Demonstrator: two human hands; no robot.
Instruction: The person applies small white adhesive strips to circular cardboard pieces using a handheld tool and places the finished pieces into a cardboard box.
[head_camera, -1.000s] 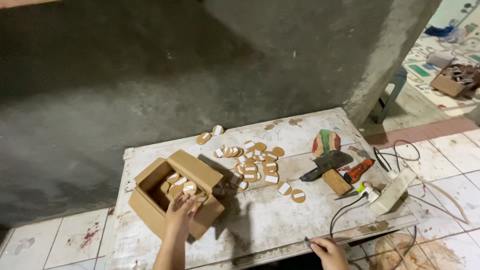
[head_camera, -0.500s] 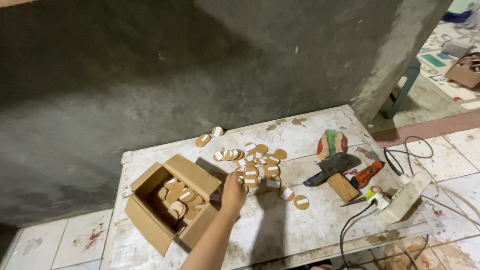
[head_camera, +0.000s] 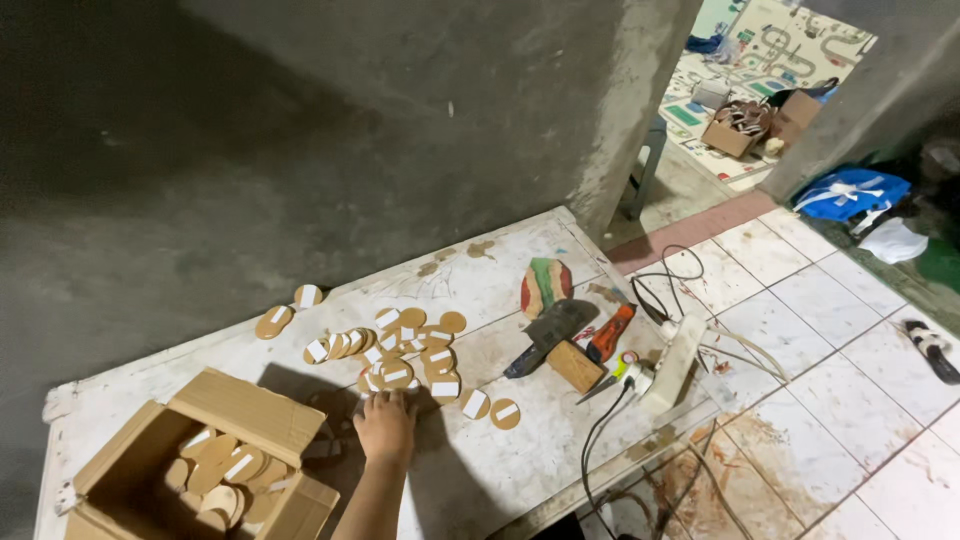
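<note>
Left hand (head_camera: 385, 425) rests fingers-down on wooden discs (head_camera: 400, 350); grasp unclear, beside cardboard box (head_camera: 250, 410).

Lit from above and slightly behind, casting a dark shadow beside the cardboard box (head_camera: 190, 460) and under the hand (head_camera: 385, 425) on the white table (head_camera: 480, 290). Dim and murky across the concrete wall (head_camera: 300, 130) behind that table. Brighter daylight beyond its far right corner. Mild wide-angle bending toward the edges; slightly soft overall.

I take this for a rough home workshop: bare concrete walls (head_camera: 300, 150), a stained low worktable (head_camera: 520, 460) strewn with round wooden discs (head_camera: 400, 350), hand tools (head_camera: 560, 335), a power strip (head_camera: 675, 360), tiled floor (head_camera: 830, 340).
</note>
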